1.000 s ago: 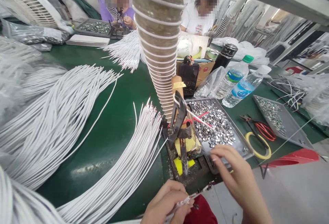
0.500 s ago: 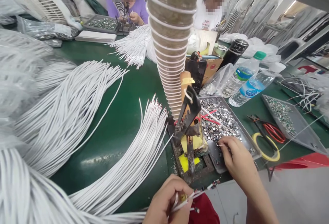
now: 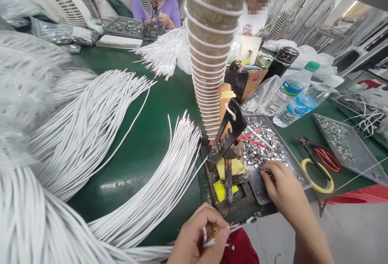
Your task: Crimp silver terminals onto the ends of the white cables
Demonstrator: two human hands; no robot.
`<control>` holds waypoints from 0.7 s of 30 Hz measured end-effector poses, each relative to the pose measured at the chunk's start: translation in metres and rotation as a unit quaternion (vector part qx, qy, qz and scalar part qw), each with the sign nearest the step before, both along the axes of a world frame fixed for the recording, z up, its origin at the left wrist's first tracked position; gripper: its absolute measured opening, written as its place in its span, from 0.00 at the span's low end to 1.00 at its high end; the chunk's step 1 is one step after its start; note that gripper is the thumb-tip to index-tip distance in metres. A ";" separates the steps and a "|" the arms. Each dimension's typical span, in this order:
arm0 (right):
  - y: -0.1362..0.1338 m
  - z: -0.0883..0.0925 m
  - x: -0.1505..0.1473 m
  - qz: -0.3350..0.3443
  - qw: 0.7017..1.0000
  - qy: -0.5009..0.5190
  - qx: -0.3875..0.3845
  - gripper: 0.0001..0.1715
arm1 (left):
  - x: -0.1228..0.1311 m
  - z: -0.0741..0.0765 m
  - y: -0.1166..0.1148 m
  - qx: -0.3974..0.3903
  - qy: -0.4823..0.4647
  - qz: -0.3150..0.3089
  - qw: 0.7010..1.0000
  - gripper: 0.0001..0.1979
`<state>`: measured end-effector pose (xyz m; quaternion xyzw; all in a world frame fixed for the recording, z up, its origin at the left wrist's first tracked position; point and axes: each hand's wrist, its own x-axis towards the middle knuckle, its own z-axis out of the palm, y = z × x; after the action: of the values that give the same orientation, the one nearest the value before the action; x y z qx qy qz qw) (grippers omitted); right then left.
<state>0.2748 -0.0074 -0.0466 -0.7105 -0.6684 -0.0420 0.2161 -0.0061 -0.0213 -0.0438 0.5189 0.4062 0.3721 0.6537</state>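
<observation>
Near the front table edge, my left hand (image 3: 201, 233) is closed around a few thin white cables (image 3: 242, 225) with small metal connectors on their ends. My right hand (image 3: 283, 187) is over the near part of a grey tray (image 3: 257, 189), thumb and forefinger pinched on a small metal piece (image 3: 263, 170), its shape hard to make out. Loose metal connector shells (image 3: 260, 144) fill the tray's far part. Between my hands stands a small bench fixture with a black toothed clamp (image 3: 230, 128) and a wooden handle (image 3: 224, 98).
A ribbed hose (image 3: 212, 45) hangs behind the fixture. White cable bundles (image 3: 160, 179) spread over the left table. Water bottles (image 3: 300, 100), red-handled pliers (image 3: 325, 157), a yellow tape roll (image 3: 318, 185) and another parts tray (image 3: 360, 163) are right. Two people sit opposite.
The whole view has shifted slightly, so the table things sit farther right. My right hand stays pinched at the tray, and my left hand still grips the cables.
</observation>
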 end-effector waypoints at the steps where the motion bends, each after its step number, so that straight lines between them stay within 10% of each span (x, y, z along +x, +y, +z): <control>1: 0.001 -0.001 0.001 -0.001 1.000 0.003 0.002 0.11 | 0.001 -0.001 -0.001 0.004 0.006 0.000 1.000 0.10; 12: -0.019 0.018 -0.026 0.011 0.993 0.107 0.054 0.05 | 0.001 -0.001 0.001 0.001 0.025 -0.002 1.000 0.13; 21: -0.040 0.022 -0.088 0.213 0.925 0.312 0.035 0.15 | -0.001 0.017 0.013 -0.041 -0.032 -0.008 0.999 0.09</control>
<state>0.1871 -0.0470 -0.0244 -0.5203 -0.7007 0.2059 0.4426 -0.0068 -0.0083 -0.0266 0.4829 0.3956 0.3663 0.6900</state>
